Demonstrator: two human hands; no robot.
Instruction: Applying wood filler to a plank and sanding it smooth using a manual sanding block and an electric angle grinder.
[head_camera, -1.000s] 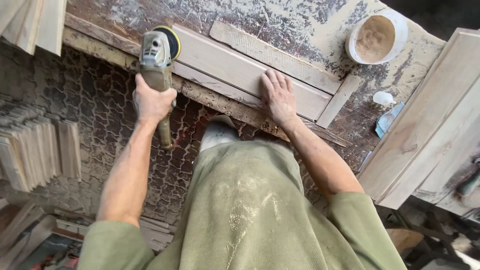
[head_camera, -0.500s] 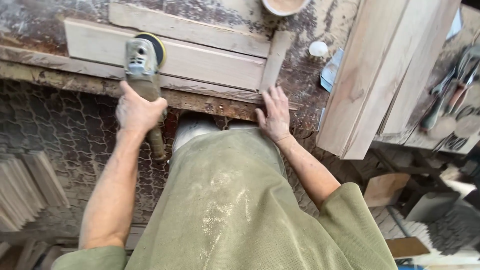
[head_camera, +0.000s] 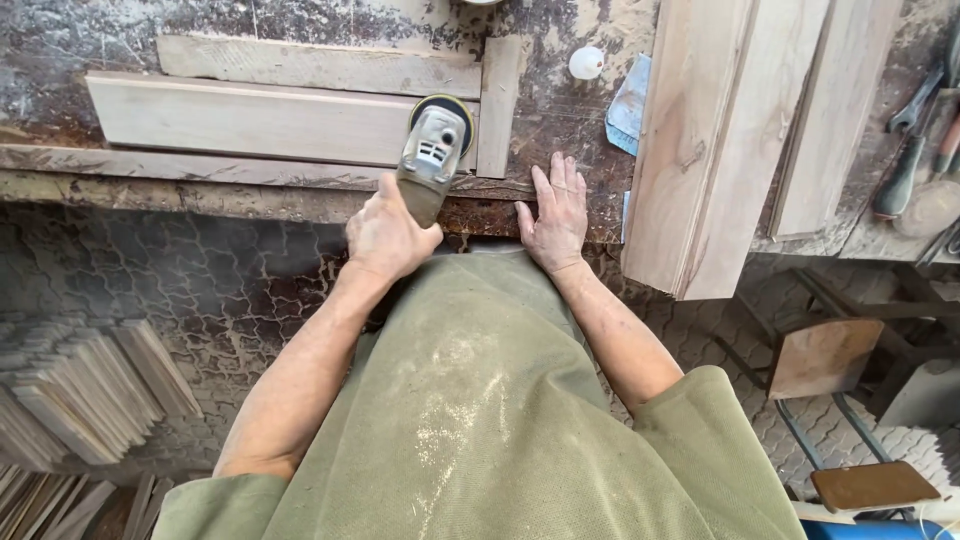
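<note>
My left hand (head_camera: 388, 234) grips the handle of a grey angle grinder (head_camera: 432, 150) with a yellow-rimmed sanding disc. The disc rests on the right end of a pale wooden board (head_camera: 250, 118) lying on the worn workbench (head_camera: 555, 120). My right hand (head_camera: 556, 215) lies flat, fingers spread, on the bench's front edge just right of the grinder. A second narrower plank (head_camera: 320, 65) lies behind the board, and a short upright strip (head_camera: 499, 105) stands against their right ends.
Wide planks (head_camera: 700, 140) lean over the bench edge at right. A white cap (head_camera: 586, 62) and a bluish scrap (head_camera: 627, 105) lie behind my right hand. Hand tools (head_camera: 905, 150) sit far right. Stacked wood slats (head_camera: 80, 385) lie on the paved floor at left.
The grinder and my left hand have slid right along the board to its right end. My right hand left the board and now rests on the bench edge. The view shifted right.
</note>
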